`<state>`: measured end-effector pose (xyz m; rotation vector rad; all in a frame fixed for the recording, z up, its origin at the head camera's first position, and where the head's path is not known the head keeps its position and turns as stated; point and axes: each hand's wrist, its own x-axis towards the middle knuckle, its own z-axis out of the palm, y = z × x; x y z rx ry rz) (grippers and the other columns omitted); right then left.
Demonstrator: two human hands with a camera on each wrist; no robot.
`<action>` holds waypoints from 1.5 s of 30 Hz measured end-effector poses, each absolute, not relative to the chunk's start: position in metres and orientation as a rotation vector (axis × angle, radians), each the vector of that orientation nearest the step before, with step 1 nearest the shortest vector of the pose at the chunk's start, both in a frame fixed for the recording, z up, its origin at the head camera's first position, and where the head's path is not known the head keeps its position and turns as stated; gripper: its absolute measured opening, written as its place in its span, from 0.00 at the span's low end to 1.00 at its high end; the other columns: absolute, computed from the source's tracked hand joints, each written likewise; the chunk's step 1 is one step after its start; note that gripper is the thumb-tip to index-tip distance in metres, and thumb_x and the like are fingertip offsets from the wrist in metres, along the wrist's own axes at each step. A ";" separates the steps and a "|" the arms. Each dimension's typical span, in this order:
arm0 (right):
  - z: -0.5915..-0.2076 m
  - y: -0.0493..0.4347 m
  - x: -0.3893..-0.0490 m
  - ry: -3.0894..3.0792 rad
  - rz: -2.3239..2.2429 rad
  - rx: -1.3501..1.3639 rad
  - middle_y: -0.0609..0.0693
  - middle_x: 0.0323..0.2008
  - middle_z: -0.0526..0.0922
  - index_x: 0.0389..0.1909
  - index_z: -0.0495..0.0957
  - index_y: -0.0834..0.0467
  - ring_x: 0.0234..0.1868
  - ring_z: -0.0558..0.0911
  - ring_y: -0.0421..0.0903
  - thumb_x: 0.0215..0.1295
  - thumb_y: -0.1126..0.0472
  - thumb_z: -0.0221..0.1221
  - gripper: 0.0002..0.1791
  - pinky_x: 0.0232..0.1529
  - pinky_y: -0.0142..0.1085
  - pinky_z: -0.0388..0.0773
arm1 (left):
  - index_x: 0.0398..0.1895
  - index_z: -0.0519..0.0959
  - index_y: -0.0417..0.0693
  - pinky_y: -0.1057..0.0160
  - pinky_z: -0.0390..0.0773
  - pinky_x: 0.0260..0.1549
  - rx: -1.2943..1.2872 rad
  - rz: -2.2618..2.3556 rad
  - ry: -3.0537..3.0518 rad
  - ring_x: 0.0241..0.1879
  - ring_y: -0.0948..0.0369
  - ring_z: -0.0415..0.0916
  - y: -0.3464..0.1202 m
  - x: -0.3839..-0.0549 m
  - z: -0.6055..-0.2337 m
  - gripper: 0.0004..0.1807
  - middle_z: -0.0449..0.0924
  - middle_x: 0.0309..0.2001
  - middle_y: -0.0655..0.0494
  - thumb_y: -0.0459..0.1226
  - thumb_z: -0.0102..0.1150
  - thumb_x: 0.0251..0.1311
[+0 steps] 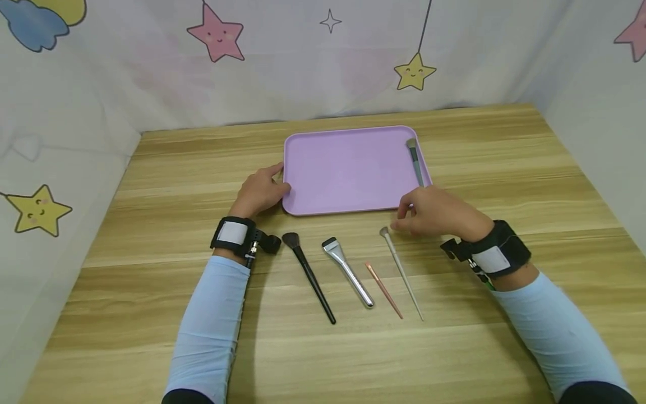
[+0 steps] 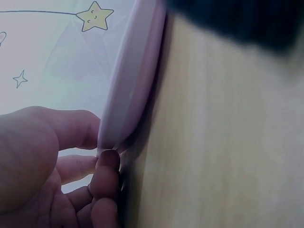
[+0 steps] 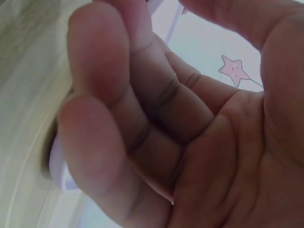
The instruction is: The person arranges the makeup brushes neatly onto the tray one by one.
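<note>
My left hand (image 1: pixel 258 192) grips the left edge of a lilac tray (image 1: pixel 348 174), thumb over the rim. In the left wrist view its fingertips meet at the edge of the tray (image 2: pixel 130 80). The right hand (image 1: pixel 438 212) hovers over the tray's near right corner with loosely bent fingers (image 3: pixel 97 142) and nothing visible in its grasp. Inside the tray along the right side lies a green-handled makeup brush (image 1: pixel 415 160), its lower end hidden by that hand. A thin white makeup brush (image 1: pixel 400 266) lies just below the right thumb.
More makeup brushes lie in front of the tray on the wooden table (image 1: pixel 151 314): a black one (image 1: pixel 310 275), a silver flat-headed one (image 1: pixel 349 273) and a small rose-gold one (image 1: pixel 383 289). A white curtain with stars (image 1: pixel 303 84) hangs behind the table.
</note>
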<state>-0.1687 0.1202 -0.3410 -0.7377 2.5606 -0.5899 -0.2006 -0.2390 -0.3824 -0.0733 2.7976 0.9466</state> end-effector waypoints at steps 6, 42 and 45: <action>-0.339 0.119 -0.167 2.563 -0.541 -0.754 0.46 0.19 0.78 0.36 0.84 0.61 0.19 0.76 0.43 0.64 0.52 0.66 0.15 0.23 0.38 0.72 | 0.78 0.62 0.50 0.61 0.64 0.24 -0.078 0.937 2.801 0.21 0.58 0.68 -0.239 -0.200 -0.382 0.37 0.73 0.23 0.52 0.43 0.54 0.63; -0.342 0.108 -0.151 2.391 -0.358 -0.765 0.41 0.14 0.71 0.12 0.76 0.52 0.17 0.69 0.38 0.53 0.43 0.73 0.23 0.19 0.33 0.64 | 0.78 0.63 0.51 0.62 0.63 0.22 -0.090 0.935 2.797 0.20 0.58 0.67 -0.237 -0.200 -0.381 0.37 0.71 0.21 0.53 0.43 0.54 0.64; -0.344 0.107 -0.150 2.385 -0.339 -0.772 0.41 0.13 0.71 0.11 0.76 0.52 0.17 0.69 0.38 0.53 0.45 0.73 0.22 0.19 0.33 0.64 | 0.78 0.63 0.51 0.61 0.63 0.22 -0.089 0.937 2.799 0.21 0.57 0.68 -0.237 -0.200 -0.381 0.37 0.72 0.22 0.52 0.43 0.54 0.64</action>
